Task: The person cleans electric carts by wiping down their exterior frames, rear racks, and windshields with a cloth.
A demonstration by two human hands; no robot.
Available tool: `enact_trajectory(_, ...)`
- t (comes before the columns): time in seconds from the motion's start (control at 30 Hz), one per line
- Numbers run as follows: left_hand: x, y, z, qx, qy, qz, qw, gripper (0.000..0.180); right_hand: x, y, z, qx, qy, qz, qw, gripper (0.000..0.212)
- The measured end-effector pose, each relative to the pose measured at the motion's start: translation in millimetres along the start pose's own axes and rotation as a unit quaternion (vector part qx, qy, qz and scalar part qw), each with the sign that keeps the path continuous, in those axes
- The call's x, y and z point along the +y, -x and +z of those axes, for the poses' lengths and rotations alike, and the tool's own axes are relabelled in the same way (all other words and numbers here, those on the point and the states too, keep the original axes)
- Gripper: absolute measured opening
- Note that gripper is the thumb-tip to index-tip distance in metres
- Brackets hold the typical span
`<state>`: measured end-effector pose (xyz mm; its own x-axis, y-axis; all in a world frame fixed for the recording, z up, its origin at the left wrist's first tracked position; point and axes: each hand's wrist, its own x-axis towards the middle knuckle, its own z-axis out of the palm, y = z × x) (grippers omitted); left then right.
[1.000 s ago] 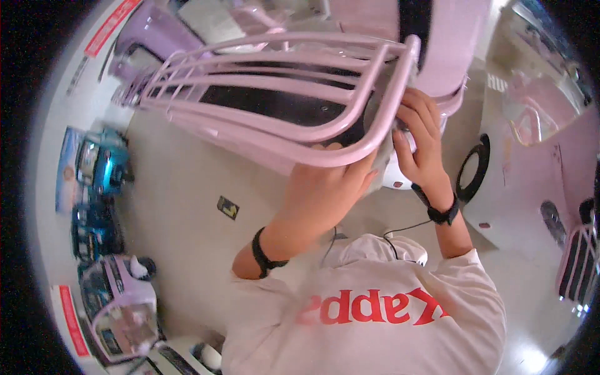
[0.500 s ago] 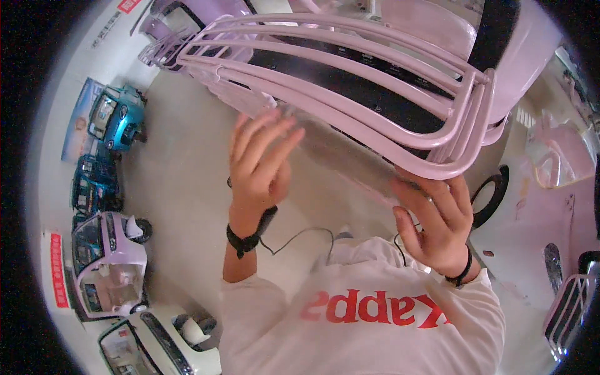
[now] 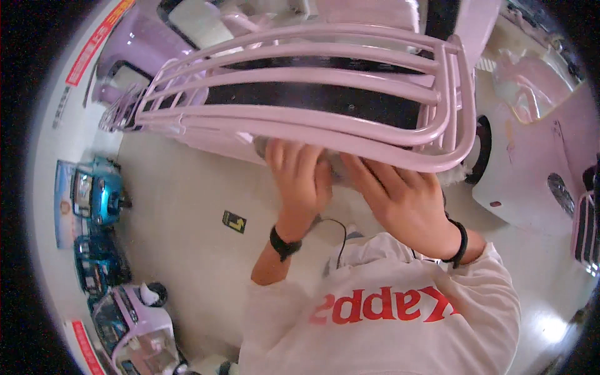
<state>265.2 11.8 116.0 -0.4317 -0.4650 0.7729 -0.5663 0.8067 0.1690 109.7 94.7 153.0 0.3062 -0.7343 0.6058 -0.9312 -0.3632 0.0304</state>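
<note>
Rack (image 3: 300, 123) of pink tubes stretches above both hands. The left hand (image 3: 297, 184) has bent fingers at some greyish material (image 3: 336, 166) just under its near edge; the right hand (image 3: 409, 209) reaches beneath alongside. Each grip is partly curled; whether either has hold of anything, I cannot tell.

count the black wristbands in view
2: one black wristband at the base of the left hand, another black wristband at the base of the right hand. Both show plainly.
</note>
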Motion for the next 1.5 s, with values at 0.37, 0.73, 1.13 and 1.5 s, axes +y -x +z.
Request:
enact_trajectory(0.37, 64.8, 46.1, 54.4, -0.012, 0.013, 0.123, 0.992, 0.050, 75.7, 65.5, 38.0, 0.206, -0.110, 0.011, 0.972, 0.047)
enact_trajectory(0.73, 40.3, 63.2, 53.1, -0.040, 0.013, 0.122, 0.992, 0.048, 25.9, 96.5, 60.7, 0.129, -0.212, 0.114, 0.962, 0.050)
enact_trajectory(1.13, -14.7, 29.9, -10.0, -0.048, -0.073, -0.056, 0.995, 0.033, -25.3, -7.0, 43.0, -0.005, -0.007, 0.061, 0.998, 0.030)
enact_trajectory(1.5, -12.4, 1.4, -4.2, -0.189, -0.059, -0.023, 0.980, 0.038, -9.2, -2.0, 29.7, -0.035, -0.122, 0.083, 0.988, 0.029)
